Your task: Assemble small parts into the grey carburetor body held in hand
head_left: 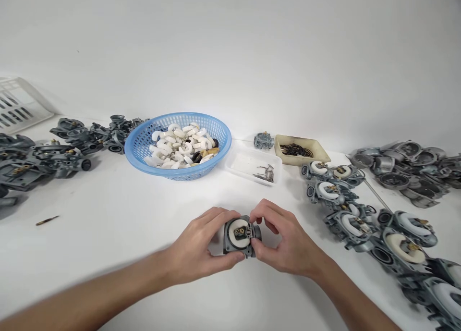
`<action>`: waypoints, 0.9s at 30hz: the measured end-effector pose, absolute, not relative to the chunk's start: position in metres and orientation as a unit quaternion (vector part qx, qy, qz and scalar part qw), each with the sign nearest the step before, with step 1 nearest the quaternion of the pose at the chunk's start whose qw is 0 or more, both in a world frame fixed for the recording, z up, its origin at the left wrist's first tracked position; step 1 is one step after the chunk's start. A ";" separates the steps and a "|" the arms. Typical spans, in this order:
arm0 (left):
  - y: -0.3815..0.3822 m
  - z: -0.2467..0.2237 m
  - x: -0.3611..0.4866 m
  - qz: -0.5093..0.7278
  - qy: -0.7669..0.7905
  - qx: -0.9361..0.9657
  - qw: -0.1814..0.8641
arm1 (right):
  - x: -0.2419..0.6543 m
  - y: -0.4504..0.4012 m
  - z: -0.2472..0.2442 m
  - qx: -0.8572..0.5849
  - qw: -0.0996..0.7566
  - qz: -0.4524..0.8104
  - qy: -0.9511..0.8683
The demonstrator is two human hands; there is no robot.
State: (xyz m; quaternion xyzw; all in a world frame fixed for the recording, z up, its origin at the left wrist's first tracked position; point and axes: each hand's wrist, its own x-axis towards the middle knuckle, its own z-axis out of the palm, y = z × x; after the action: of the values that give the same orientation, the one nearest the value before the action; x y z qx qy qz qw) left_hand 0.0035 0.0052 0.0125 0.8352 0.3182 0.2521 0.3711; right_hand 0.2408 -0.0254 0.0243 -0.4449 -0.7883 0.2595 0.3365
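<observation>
A grey metal carburetor body (229,245) is on the white table, between my two hands. A white curved float (235,235) lies in its open face, around small brass parts (239,232). My left hand (201,244) grips the body from the left, thumb at the near edge and fingers at the far edge. On the right side, the thumb and fingers of my right hand (283,239) are at the float's hinge end; whether a small part is between them cannot be made out.
A blue basket (135,153) of white floats, a clear tray (236,165) with small pins and a beige box (320,153) with black rings stand behind. Carburetors (355,225) and metal bowls (394,179) lie right, more carburetors (57,160) and a thin tool (47,220) left.
</observation>
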 end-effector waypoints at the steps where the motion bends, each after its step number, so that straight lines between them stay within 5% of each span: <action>1: 0.005 0.013 0.003 0.251 0.318 0.836 0.371 | 0.241 -0.026 0.024 -0.445 0.337 0.260 -0.788; 27: 0.005 0.014 0.003 0.250 0.318 0.838 0.366 | 0.241 -0.025 0.027 -0.439 0.339 0.258 -0.791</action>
State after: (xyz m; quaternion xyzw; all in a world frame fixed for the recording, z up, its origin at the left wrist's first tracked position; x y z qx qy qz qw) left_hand 0.0026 0.0048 0.0144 0.8381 0.3178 0.2499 0.3663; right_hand 0.2408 -0.0250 0.0271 -0.4390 -0.7910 0.2584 0.3390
